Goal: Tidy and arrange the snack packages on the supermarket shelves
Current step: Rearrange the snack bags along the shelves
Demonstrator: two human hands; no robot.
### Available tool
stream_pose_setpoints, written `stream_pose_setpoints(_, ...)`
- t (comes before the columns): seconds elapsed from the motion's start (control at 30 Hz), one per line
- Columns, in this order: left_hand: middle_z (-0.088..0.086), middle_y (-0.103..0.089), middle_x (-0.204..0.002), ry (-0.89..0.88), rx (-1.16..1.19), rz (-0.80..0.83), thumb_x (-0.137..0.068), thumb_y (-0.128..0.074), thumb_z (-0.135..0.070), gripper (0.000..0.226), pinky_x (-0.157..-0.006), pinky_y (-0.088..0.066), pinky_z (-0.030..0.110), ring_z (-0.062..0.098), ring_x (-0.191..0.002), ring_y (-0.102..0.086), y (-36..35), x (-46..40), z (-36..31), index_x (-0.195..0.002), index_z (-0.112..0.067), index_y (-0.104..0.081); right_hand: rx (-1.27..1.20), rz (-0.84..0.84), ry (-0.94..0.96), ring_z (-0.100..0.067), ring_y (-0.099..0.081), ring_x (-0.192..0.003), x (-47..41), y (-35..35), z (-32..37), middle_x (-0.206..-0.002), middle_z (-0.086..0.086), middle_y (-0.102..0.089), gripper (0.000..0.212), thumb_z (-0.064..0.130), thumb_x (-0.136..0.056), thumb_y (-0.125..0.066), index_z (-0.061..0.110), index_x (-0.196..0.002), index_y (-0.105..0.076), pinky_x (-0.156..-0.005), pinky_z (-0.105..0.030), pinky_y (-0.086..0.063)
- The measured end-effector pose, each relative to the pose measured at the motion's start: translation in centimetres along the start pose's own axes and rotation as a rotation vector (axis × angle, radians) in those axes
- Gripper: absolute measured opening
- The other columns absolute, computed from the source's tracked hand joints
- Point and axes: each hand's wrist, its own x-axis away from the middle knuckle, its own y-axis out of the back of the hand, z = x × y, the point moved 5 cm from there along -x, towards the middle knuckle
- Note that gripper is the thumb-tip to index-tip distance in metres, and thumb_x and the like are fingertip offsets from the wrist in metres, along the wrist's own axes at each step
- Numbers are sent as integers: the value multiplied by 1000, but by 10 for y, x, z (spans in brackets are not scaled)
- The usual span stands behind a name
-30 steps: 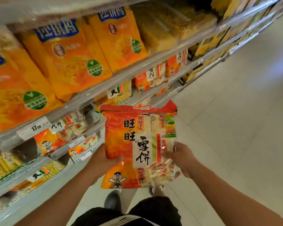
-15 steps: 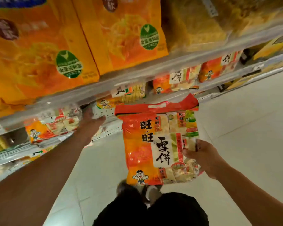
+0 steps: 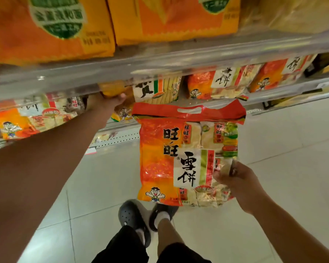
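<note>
pale floor tiles run beside stocked shelves. left hand reaches under the shelf edge, fingers curled on a yellow packet there. right hand pinches the orange rice cracker bag's right edge, holding it upright over the floor, long axis vertical, red handle end up, print facing the camera.

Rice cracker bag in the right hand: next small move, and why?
Probably the left hand shifts the yellow pack aside first. It is already reaching under the shelf edge onto that pack, while the right hand holds the rice cracker bag out over the floor, clear of the shelf. That would open a slot.
</note>
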Motion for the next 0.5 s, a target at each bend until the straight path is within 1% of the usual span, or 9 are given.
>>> stream_pose_setpoints(0.07, 2, -69, -106, -33, 11, -51, -70, -85, -35, 46, -72, -55, 32, 19, -89, -66, 9, 12, -5, -108, -20, -64, 9, 19, -5, -23, -73, -72, 6, -3, 6, -80, -3, -74, 22, 8, -71, -80, 22, -85, -73, -51, -29, -52)
stream_pose_setpoints(0.1, 2, -70, -102, -52, 9, -45, -69, -86, -33, 43, -72, -56, 35, 20, -88, -67, 13, 19, -6, -104, -22, -65, 15, 26, -10, -25, -73, -73, 10, -4, 8, -81, -4, -74, 23, 11, -68, -81, 21, -87, -73, -52, -31, -53)
stream_pose_setpoints(0.17, 0, -70, -101, -88, 22, -17, -69, -87, -33, 42, -81, -57, 39, 22, -93, -67, 22, 33, -7, -105, -23, -67, 26, 18, -22, -27, -72, -76, 18, -2, 13, -83, -7, -74, 28, 14, -64, -83, 19, -90, -72, -56, -36, -55)
stream_pose_setpoints(0.23, -3, -68, -101, -79, -5, -5, -67, -87, -37, 48, -83, -55, 35, 20, -95, -66, 35, 44, -9, -109, -23, -68, 48, -8, -23, -26, -69, -75, 23, 3, 15, -84, -8, -73, 26, 11, -67, -82, 19, -90, -73, -62, -41, -55)
stream_pose_setpoints(0.3, -4, -69, -102, -40, 20, 48, -66, -87, -37, 52, -78, -54, 34, 21, -95, -65, 49, 56, -7, -112, -25, -65, 50, -17, -38, -31, -67, -78, 27, 6, 17, -90, -14, -72, 24, 5, -72, -78, 16, -93, -72, -69, -52, -52)
stream_pose_setpoints(0.33, -5, -69, -100, -15, 40, 84, -66, -87, -37, 51, -73, -55, 34, 20, -92, -66, 56, 64, -3, -110, -27, -63, 47, -18, -44, -34, -67, -80, 28, 8, 17, -92, -17, -71, 25, 3, -73, -78, 15, -94, -72, -70, -56, -51)
stream_pose_setpoints(0.4, -6, -69, -98, 56, 56, 123, -66, -87, -36, 53, -65, -57, 35, 18, -87, -65, 70, 84, 10, -110, -32, -59, 45, -6, -47, -39, -68, -81, 30, 12, 18, -94, -20, -70, 31, 7, -67, -78, 15, -96, -72, -70, -64, -50)
stream_pose_setpoints(0.5, 0, -67, -105, 210, 65, 96, -67, -87, -32, 60, -70, -55, 41, 26, -96, -62, 89, 119, 43, -118, -25, -56, 73, 35, -51, -44, -68, -85, 26, 19, 16, -97, -23, -69, 37, 12, -63, -78, 14, -100, -71, -71, -73, -46)
